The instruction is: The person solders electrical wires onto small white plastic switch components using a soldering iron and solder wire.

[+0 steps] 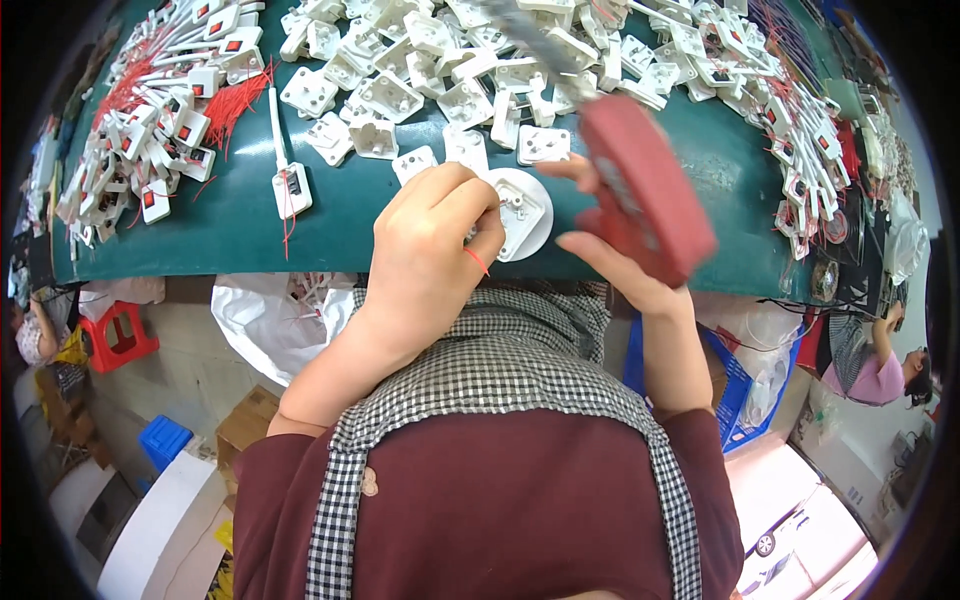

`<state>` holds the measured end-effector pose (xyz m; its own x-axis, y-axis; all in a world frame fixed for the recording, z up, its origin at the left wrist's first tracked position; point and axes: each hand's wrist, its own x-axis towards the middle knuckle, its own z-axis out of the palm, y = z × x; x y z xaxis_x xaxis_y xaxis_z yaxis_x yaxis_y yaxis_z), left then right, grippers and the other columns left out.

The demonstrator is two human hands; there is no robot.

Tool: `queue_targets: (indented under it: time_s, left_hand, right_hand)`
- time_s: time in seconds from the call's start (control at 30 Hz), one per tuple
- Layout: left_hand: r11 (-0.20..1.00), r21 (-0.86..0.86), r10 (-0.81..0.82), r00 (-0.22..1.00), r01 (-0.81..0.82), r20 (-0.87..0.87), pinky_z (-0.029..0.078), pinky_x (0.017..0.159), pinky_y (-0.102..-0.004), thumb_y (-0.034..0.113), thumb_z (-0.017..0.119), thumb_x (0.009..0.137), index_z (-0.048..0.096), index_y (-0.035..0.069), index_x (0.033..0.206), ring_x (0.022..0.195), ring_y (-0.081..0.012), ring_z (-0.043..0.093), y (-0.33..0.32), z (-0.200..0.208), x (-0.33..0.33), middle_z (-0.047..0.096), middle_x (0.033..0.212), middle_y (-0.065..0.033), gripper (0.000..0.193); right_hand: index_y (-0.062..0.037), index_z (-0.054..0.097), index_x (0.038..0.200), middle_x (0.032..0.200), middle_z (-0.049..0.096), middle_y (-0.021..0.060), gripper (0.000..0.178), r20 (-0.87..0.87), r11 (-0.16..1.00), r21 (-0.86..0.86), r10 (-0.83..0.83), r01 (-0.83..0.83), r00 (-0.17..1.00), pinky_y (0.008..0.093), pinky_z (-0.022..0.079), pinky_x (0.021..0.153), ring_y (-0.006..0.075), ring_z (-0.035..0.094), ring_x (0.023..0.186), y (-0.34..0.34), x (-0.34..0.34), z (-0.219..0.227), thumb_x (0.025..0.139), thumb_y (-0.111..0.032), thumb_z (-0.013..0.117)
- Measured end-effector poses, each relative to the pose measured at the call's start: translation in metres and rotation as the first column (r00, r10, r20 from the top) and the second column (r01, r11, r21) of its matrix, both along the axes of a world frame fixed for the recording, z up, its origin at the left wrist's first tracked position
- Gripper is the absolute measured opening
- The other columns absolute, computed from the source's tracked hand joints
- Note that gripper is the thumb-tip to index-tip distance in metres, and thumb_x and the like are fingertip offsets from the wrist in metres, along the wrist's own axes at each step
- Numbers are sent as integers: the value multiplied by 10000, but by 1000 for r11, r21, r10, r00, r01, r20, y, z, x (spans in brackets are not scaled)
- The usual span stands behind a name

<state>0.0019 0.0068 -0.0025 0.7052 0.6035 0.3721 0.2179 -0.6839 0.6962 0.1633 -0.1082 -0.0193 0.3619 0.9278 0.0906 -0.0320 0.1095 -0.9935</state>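
My left hand is closed, thumb against curled fingers, at the left side of an open white plastic housing. What those fingers pinch is hidden; a short red strand shows by the thumb. The housing rests on a round white disc, with small metal parts inside it. To its right, my right hand has its thumb and fingertips spread apart. A red-bodied tool with a grey shaft, blurred by motion, covers much of that hand. No grip on the tool can be made out.
Loose white plastic housings are heaped along the far side of the green table. One switch with a white cable lies left of my hands. Bundles of switches with red wires flank both sides. A white bag hangs below the edge.
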Motion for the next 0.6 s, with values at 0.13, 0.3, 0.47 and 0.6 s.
queue_targets:
  time_s: [0.13, 0.3, 0.47, 0.6]
  left_hand:
    - [997, -77, -22, 1000, 20, -22, 461, 642, -359, -36, 654, 684, 550, 26, 783, 742, -265, 568, 2, 1, 0, 559, 799, -80, 156]
    - [976, -188, -96, 993, 108, 71, 451, 772, -348, -7, 661, 704, 551, 25, 880, 892, -277, 556, 6, -7, -2, 546, 978, -115, 210]
    - [797, -464, -244, 909, 387, 338, 415, 877, -354, 34, 670, 722, 562, 32, 908, 1035, -250, 517, 23, -26, -19, 535, 1112, -135, 215]
    - [751, -423, -248, 810, 508, 531, 420, 863, -363, 104, 687, 772, 686, 26, 893, 952, -237, 549, 31, -42, -21, 620, 971, -101, 144]
  right_hand:
    - [-87, 241, 1457, 1397, 422, 131, 929, 116, 982, -48, 186, -181, 976, 322, 459, 921, 208, 561, 1122, 23, 9, -4, 708, -95, 790]
    - [-144, -3, 1479, 1107, 516, 100, 1087, 246, 995, 63, 63, -81, 967, 461, 469, 921, 329, 563, 1123, 2, -13, -28, 720, 6, 761]
    - [-152, -64, 1471, 1087, 512, 61, 1116, 298, 964, 250, -166, 91, 940, 478, 455, 931, 321, 576, 1096, 2, -34, -41, 735, -24, 764]
    - [-64, 120, 1468, 1125, 587, 153, 1016, 222, 898, 385, -316, 214, 923, 322, 514, 821, 209, 624, 978, 8, -40, -48, 715, -81, 802]
